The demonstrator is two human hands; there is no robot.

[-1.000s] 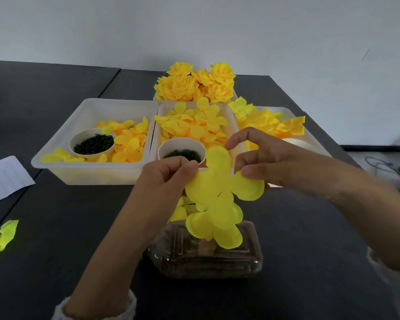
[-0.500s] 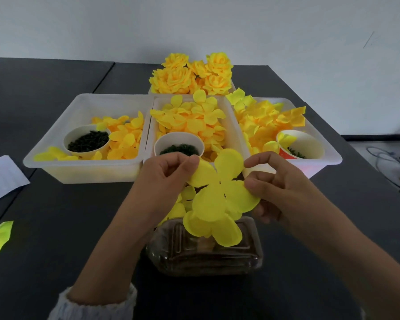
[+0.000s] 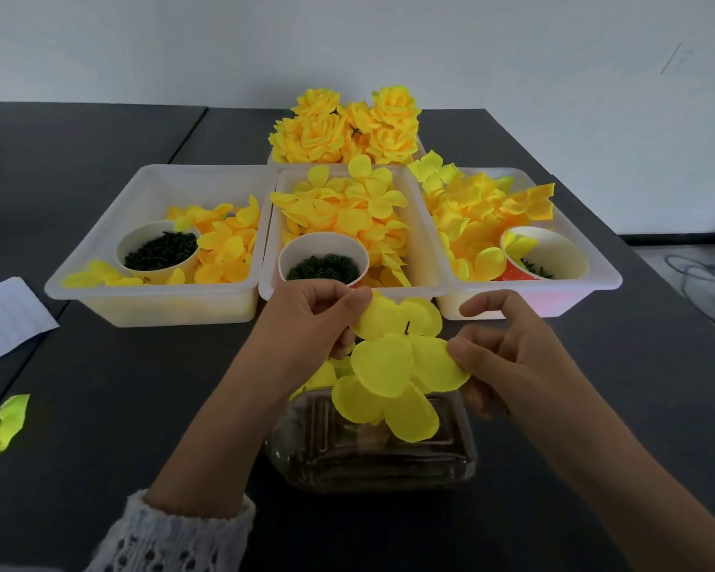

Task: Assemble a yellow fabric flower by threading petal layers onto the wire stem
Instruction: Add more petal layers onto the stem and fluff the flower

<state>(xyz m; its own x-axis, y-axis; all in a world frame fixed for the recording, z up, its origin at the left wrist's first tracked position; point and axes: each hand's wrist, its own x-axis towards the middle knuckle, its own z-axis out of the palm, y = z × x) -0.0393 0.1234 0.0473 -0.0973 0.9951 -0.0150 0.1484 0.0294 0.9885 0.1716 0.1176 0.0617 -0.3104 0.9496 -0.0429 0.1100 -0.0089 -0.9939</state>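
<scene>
Two hands hold one yellow petal layer above a clear plastic container, which serves as the landmark for all places below.

Far left of the container, a loose yellow-green petal piece lies on the dark table, and a white sheet of paper lies behind it.

Behind the container and to its left stands a white tray holding yellow petals and a paper cup of dark green pieces.

Just left of the container, the left hand comes up from a white knitted sleeve. Its thumb and fingers are curled and pinch the upper left petal of the layer.

Directly above the container, the petal layer lies between the two hands, tilted towards the camera. A short dark wire tip pokes through its centre. Lower petals hang over the container's top edge; whether they touch it cannot be told.

Straight behind the container sits a second tray of petals with another cup of dark pieces. Farther back is a cluster of finished yellow flowers.

Just right of the container, the right hand grips the layer's right petal, with fingertips curled against its edge and the index finger raised clear of the fabric.

Behind the container and to its right stands a third tray with petals and a tipped cup.
</scene>
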